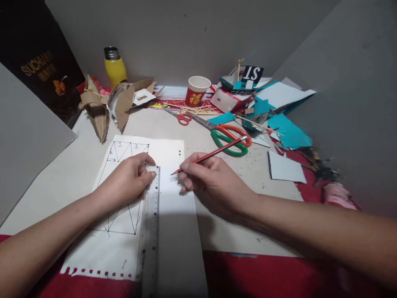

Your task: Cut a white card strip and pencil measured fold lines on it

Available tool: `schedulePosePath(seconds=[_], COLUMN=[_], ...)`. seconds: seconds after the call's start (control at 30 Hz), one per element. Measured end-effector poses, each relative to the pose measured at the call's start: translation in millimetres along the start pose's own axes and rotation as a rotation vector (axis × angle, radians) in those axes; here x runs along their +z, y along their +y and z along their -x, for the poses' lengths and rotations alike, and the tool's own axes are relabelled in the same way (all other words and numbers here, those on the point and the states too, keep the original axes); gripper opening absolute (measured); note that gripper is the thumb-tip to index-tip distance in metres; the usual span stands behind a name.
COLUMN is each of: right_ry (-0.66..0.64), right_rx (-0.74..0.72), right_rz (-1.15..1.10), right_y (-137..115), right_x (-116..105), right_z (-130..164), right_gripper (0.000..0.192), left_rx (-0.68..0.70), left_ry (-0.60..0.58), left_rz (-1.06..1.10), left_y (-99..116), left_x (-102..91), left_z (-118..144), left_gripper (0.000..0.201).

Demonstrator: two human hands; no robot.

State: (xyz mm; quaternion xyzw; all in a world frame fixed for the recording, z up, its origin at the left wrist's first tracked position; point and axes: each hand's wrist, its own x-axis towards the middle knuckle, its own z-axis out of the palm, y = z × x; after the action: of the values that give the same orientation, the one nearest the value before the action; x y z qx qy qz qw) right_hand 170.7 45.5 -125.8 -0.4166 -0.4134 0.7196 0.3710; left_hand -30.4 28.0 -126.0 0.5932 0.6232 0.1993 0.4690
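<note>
Upper left of frame: dark box point(40, 70) w/ gold lettering, yellow flask point(115, 68), folded cardboard pieces point(107, 105) just below it.

Centre-left: left hand point(128, 180) lies flat-ish on white sheet point(169, 153) w/ drawn triangle grid, fingers curled, tips pressed onto top end of clear ruler point(151, 231). Ruler runs vertical, from fingertips down to bottom edge of frame, on the sheet.

Centre: right hand point(214, 182), thumb + fingers pinched on red pencil point(211, 155). Pencil tip points left, near the ruler's top, just above paper; contact w/ paper, cannot tell. Shaft slants up-right.

Upper centre: red cup point(197, 91), small red-handled scissors point(180, 117), big scissors point(228, 136) w/ orange + green handles, behind pencil end.

Upper right: teal + white card scraps point(285, 128), thin wooden sticks point(198, 109).
</note>
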Motion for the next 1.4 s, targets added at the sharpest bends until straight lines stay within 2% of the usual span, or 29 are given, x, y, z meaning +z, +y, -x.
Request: schedulePosePath(seconds=[0.2,0.47,0.6,0.73,0.83,1.0,1.23,1.4], right_ry=[0.061,0.039,-0.019,-0.042,-0.04,-0.017,-0.012,-0.029], right_rx=[0.006,0.073,0.077,0.078,0.078,0.066,0.078,0.082], right_rz=[0.11,0.007,-0.055,-0.056,-0.047,-0.088,-0.101,-0.118], right_y=[-23.2,-11.3,-6.0,-2.9,-2.1,-1.0,2.6,4.6], right_x=[-14.1,-22.8,-20.0,-17.0,-16.3,-19.9,-23.3,-24.2], right_z=[21.9,40.0,40.2,36.1,32.9,31.0,27.7,26.0], right_gripper=[0.018,0.021,0.021,0.022,0.022,0.022,0.022,0.022], left_rx=[-0.014,-0.018,-0.026,-0.031,-0.029,-0.016,-0.058,-0.03], left_ry=[-0.03,-0.059,-0.049,-0.096,-0.122,-0.101,-0.059,-0.028], left_rz=[0.039,0.174,0.195,0.188,0.18,0.207,0.233,0.179], left_y=[2.6,4.9,21.3,31.7,29.8,23.6,20.1,18.2], left_x=[-1.6,-8.1,-8.2,0.0,9.4,20.7,24.2,24.7], left_z=[-1.3,5.5,12.3,9.5,1.4,-9.1,-10.6,-9.5], left_gripper=[0.012,0.016,0.015,0.013,0.011,0.011,0.012,0.009])
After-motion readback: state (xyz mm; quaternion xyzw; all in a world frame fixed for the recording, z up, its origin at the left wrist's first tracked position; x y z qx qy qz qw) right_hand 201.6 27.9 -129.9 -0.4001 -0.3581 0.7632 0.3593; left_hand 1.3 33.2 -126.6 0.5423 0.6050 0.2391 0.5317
